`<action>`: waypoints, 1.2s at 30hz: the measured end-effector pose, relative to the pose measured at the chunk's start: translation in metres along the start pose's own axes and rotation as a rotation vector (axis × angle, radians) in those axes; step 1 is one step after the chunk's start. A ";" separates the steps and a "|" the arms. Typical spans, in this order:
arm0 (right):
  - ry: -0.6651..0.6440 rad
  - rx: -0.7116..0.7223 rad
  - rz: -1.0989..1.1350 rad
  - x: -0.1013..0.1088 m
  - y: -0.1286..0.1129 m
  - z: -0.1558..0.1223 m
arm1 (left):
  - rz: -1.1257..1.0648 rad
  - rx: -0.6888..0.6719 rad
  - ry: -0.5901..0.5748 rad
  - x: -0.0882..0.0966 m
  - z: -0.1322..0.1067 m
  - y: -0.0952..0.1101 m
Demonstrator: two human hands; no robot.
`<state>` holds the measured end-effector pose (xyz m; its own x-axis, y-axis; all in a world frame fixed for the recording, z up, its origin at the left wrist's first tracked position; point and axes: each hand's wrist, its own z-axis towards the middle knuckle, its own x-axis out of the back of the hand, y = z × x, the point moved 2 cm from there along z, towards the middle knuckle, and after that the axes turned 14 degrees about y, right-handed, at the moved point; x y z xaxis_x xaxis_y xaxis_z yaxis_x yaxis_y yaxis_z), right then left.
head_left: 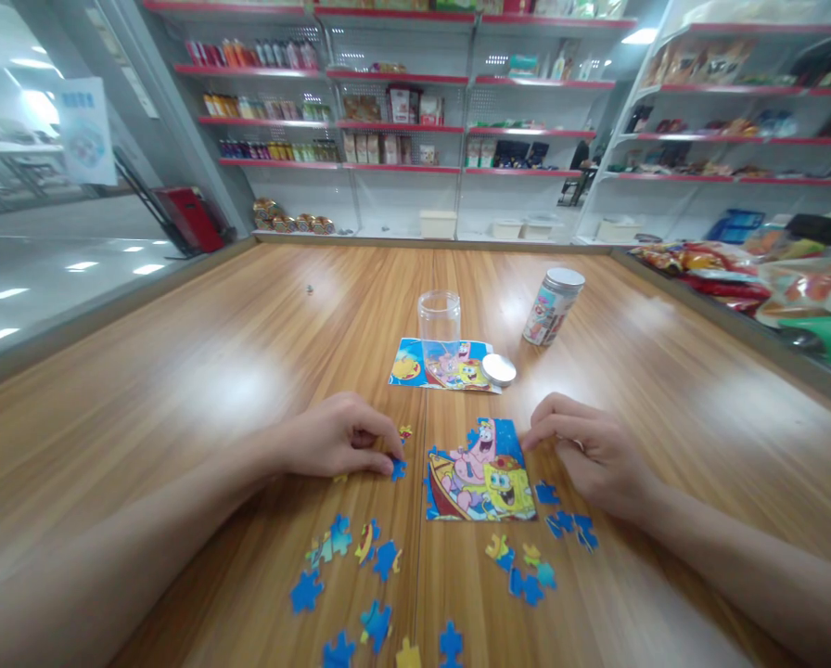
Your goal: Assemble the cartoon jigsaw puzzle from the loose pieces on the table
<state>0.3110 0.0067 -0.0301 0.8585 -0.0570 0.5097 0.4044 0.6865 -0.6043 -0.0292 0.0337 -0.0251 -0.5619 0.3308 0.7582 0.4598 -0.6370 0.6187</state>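
My left hand [350, 434] pinches a blue puzzle piece [399, 470] between thumb and index finger, at the table surface left of the partly joined puzzle [481, 471]. That puzzle shows a pink figure and a yellow figure in a boat; its upper left is ragged. My right hand [592, 452] rests at the puzzle's right edge, index fingertip at or very near it, thumb apart, holding nothing visible. A small red-and-yellow piece [405, 433] lies beyond the left fingers. Loose blue pieces [561, 524] lie below my right hand, and several others [386, 559] are scattered nearer me.
Beyond the puzzle lies a printed reference picture [407, 362], with a clear open jar [440, 325] and a silver lid [499, 370] on it. A lidded printed canister [553, 306] stands behind at right. Snack bags [708, 274] lie past the table's right edge; stocked shelves [402, 125] stand behind.
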 end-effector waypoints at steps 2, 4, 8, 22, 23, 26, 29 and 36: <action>-0.004 -0.005 0.000 0.000 0.000 0.000 | 0.002 -0.009 0.002 0.000 0.000 0.000; -0.005 -0.014 -0.009 0.000 0.000 -0.001 | -0.001 -0.012 0.005 -0.001 0.000 -0.001; -0.008 -0.015 -0.027 0.000 0.001 0.000 | -0.017 0.000 0.018 -0.002 0.000 -0.002; 0.013 0.028 -0.067 -0.001 0.003 0.004 | -0.042 -0.013 0.017 0.002 0.006 0.003; 0.016 0.030 -0.068 -0.001 0.002 0.004 | -0.044 -0.016 0.018 0.002 0.006 0.003; 0.016 0.044 -0.063 -0.002 0.001 0.006 | -0.045 -0.017 0.020 0.001 0.006 0.002; 0.011 0.058 -0.062 -0.002 -0.001 0.007 | -0.051 -0.021 0.020 0.001 0.005 0.002; 0.007 0.045 -0.067 -0.003 0.001 0.006 | -0.048 -0.022 0.025 0.003 0.006 0.003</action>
<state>0.3069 0.0116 -0.0283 0.8322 -0.1084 0.5438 0.4462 0.7131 -0.5407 -0.0250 0.0367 -0.0199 -0.6000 0.3446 0.7220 0.4164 -0.6360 0.6497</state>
